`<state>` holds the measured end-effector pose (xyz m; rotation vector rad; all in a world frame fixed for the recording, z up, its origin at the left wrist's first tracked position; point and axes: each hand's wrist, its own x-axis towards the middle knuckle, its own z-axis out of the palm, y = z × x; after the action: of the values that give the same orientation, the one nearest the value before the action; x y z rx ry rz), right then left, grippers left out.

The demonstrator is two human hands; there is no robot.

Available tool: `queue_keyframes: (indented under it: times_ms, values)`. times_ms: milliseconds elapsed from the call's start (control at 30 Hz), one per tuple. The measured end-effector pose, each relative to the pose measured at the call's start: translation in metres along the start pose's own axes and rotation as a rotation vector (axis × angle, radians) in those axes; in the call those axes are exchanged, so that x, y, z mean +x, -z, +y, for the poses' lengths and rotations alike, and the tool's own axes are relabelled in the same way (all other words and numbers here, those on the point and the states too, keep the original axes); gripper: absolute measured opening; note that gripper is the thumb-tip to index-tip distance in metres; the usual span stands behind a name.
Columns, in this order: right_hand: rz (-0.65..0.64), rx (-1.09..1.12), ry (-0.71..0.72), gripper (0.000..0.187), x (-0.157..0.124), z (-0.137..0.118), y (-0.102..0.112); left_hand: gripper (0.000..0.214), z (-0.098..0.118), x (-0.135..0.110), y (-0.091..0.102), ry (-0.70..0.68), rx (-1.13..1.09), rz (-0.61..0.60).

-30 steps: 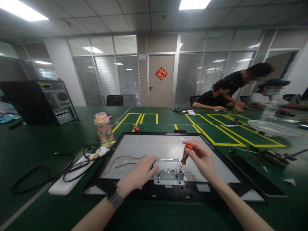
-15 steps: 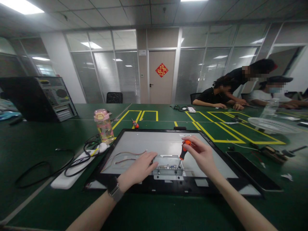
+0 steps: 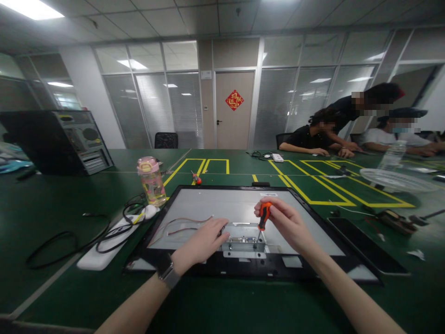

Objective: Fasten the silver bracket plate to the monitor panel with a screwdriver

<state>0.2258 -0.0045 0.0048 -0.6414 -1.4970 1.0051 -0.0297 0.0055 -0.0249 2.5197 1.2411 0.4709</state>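
**Two-handed work on a green tabletop (image 3: 215,306)**

The right hand (image 3: 288,222) holds a red-and-black-handled screwdriver (image 3: 264,215) between thumb and fingers, its shaft slanting down to a silver, box-shaped metal bracket (image 3: 245,247). The left hand (image 3: 203,240) lies at the bracket's left end; whether its fingers grip cannot be told. The bracket sits on a grey, black-framed flat panel (image 3: 215,199).

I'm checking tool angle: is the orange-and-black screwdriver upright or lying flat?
Near upright, slightly tilted: the right hand holds the screwdriver with its handle uppermost, above the metal bracket.
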Motion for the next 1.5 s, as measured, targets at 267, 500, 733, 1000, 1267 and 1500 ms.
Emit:
queue_keyframes:
  times_ms: [267,500,733,1000,1267,1500]
  values:
    - [0.041,0.027,0.003,0.025,0.0012,-0.0016,0.0007,0.042,-0.0005,-0.0003,-0.0003,0.006,0.018,-0.01]
    - [0.013,0.086,-0.01,0.025,0.001,-0.0015,-0.0034,0.043,-0.0027,0.0015,-0.0021,0.002,0.024,-0.009]
    - [-0.02,0.05,-0.039,0.03,0.0012,-0.0009,0.0015,0.042,-0.0052,0.0022,-0.0042,-0.017,0.014,0.002]
    - [-0.026,0.096,-0.016,0.028,0.0015,-0.0025,-0.0004,0.042,-0.0054,0.0021,-0.0048,-0.007,0.024,0.001]
    - [0.065,0.005,-0.016,0.029,0.0013,-0.0017,0.0036,0.043,-0.0026,0.0011,-0.0023,-0.001,0.017,-0.006]
    - [0.048,0.098,-0.03,0.026,0.0015,-0.001,-0.0011,0.042,-0.0032,0.0014,-0.0034,-0.007,0.033,-0.01]
